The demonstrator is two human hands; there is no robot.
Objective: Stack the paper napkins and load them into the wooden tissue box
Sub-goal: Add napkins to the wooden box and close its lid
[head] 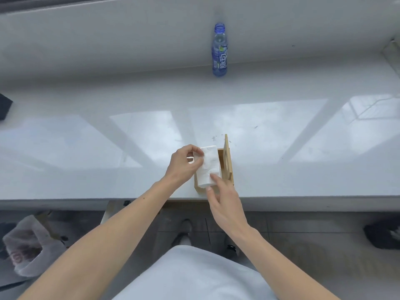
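Observation:
A white stack of paper napkins lies tilted over the open wooden tissue box, which stands at the near edge of the white counter. The box's lid stands raised along its right side. My left hand pinches the far left edge of the napkins. My right hand holds the stack's near end with its fingertips. The inside of the box is mostly covered by the napkins.
A blue uncapped drink bottle stands far back on the counter's raised ledge. A dark object sits at the left edge. Below the counter, a plastic bag lies on the floor to the left, and shoes are visible.

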